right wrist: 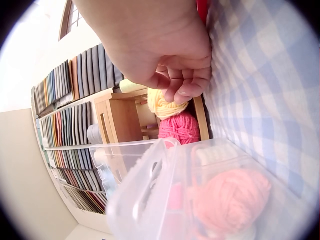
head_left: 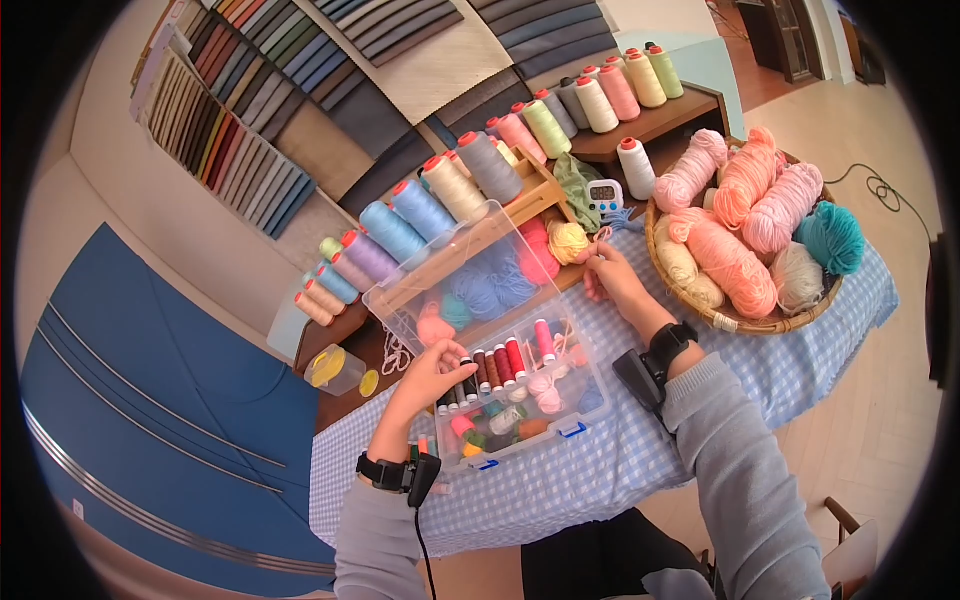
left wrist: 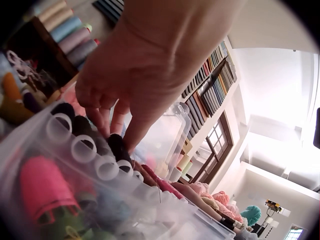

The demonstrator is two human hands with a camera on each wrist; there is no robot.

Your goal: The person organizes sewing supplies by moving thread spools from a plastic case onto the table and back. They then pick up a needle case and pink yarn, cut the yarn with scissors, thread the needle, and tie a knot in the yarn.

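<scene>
My left hand [head_left: 430, 378] reaches into a clear plastic box [head_left: 530, 444], its thumb and fingertips pinching a black thread spool [left wrist: 119, 147] in a row of dark spools. Brown and red spools [head_left: 505, 365] continue that row to the right. Behind, the box's transparent lid [left wrist: 172, 132] stands raised. My right hand [head_left: 615, 280] is beyond the box's right side, low by the checked cloth, fingers loosely curled and nothing visible in them. Close to its fingertips lies a yellow yarn ball [right wrist: 167, 104], with a hot-pink yarn ball [right wrist: 179, 127] beside it.
A wicker basket [head_left: 735, 322] of yarn skeins stands at the right on the checked tablecloth [head_left: 640, 440]. Thread cones [head_left: 420, 210] line the back, near a small white timer [head_left: 604, 197]. A yellow-lidded tub [head_left: 338, 372] sits at the left.
</scene>
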